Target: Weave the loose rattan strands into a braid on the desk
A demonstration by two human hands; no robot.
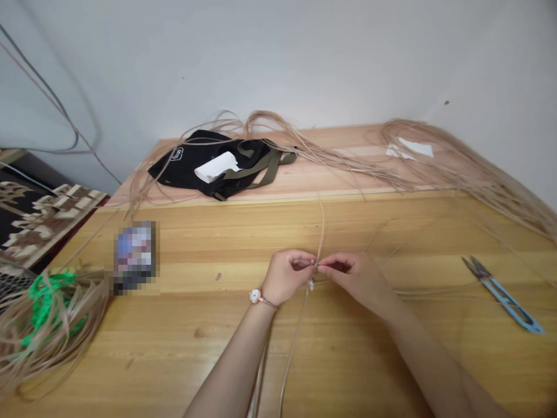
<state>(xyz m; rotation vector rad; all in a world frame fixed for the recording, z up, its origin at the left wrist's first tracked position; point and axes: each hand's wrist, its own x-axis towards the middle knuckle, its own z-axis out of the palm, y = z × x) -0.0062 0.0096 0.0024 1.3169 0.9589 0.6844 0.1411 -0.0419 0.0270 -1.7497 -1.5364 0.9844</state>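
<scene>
Two hands meet at centre desk, and all the action is in the fingertips! The left hand [285, 277], a wristwatch [255, 296] on its wrist, and the right hand [359, 280] come in from either side, fingers curled, both clamped on one pale cane strand [321, 229] at nearly the same spot, with nothing released. That strand runs up across the wooden desk [209, 354] toward the back and drops past the hands toward the near edge. A small white knot [310, 285] sits just below the pinch, too tiny to make out in detail. The step in hand looks like close work at that little joint, and it seems to call for both pinches to stay firm. Over on the right, blue-handled thread snips [500, 296] lie well apart from the hands. On the left, a loose bundle of cane [80, 313] sits with green cord [47, 296] tangled through it, beside a blurred-out object [134, 257]. At the back, a black bag [187, 168] with olive straps lies under sprawling strands!
</scene>
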